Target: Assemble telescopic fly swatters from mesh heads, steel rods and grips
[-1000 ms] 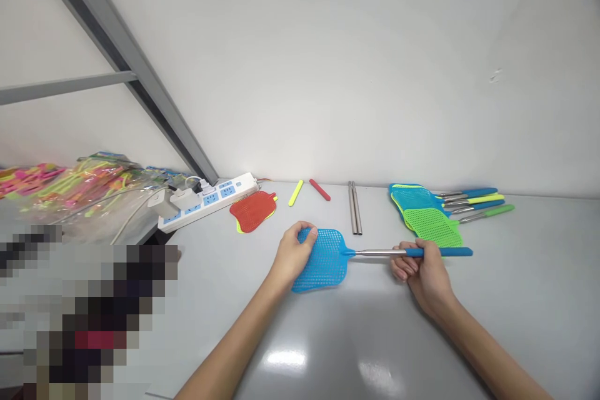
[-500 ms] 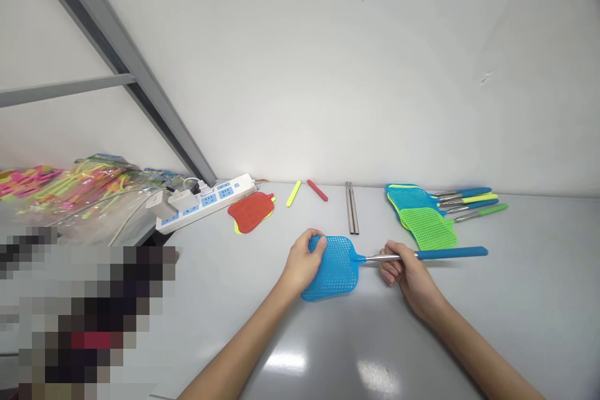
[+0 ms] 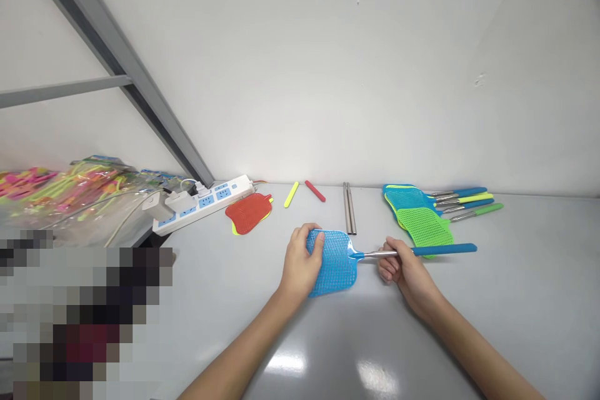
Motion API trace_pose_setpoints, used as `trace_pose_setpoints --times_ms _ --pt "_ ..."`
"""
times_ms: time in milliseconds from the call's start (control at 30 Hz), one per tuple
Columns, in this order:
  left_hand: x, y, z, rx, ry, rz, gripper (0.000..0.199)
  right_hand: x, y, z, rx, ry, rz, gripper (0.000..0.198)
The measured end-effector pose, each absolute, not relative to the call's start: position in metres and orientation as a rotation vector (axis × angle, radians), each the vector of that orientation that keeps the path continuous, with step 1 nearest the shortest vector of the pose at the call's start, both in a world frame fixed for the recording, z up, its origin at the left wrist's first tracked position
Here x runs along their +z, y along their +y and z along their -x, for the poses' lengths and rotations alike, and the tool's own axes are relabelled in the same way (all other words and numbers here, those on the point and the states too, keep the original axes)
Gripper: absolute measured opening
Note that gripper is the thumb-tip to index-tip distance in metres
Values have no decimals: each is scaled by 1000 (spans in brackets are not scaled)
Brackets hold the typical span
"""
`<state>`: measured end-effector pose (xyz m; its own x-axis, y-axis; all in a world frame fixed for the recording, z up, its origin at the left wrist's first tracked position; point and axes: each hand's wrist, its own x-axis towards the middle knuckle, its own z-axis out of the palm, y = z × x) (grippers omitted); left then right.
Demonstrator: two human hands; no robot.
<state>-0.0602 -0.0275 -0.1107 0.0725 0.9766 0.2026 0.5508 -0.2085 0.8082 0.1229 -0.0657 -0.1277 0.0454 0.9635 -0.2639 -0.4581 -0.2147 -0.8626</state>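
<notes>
A blue fly swatter (image 3: 335,265) with a metal shaft and blue handle is held level above the table between my two hands. My left hand (image 3: 302,259) grips the left edge of its mesh head, thumb on top. My right hand (image 3: 400,262) is closed around the metal shaft near the blue grip, fingers curled underneath. Just beyond my right hand lies a stack of fly swatters with a green one (image 3: 424,228) on top, their handles pointing right. Two bare metal tubes (image 3: 349,209) lie side by side behind the held swatter.
A red swatter head (image 3: 250,212) lies over a yellow one beside a white power strip (image 3: 201,203) with plugs. Yellow (image 3: 291,194) and red (image 3: 315,191) handle grips lie near the wall. Bagged colourful items (image 3: 89,190) sit at far left, behind a pixelated area.
The swatter head has tilted slightly and now catches the light. Both hands keep their hold; the whole view has shifted a little.
</notes>
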Motion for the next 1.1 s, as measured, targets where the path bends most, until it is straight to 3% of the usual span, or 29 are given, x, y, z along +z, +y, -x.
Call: trace_pose_setpoints --times_ms 233,1100 --pt "-104 -34 57 1189 1466 -1957 16 -124 -67 -125 1500 -620 1053 41" --pt "-100 -34 59 1185 1488 -1964 18 -117 -70 -119 1477 -744 1116 40"
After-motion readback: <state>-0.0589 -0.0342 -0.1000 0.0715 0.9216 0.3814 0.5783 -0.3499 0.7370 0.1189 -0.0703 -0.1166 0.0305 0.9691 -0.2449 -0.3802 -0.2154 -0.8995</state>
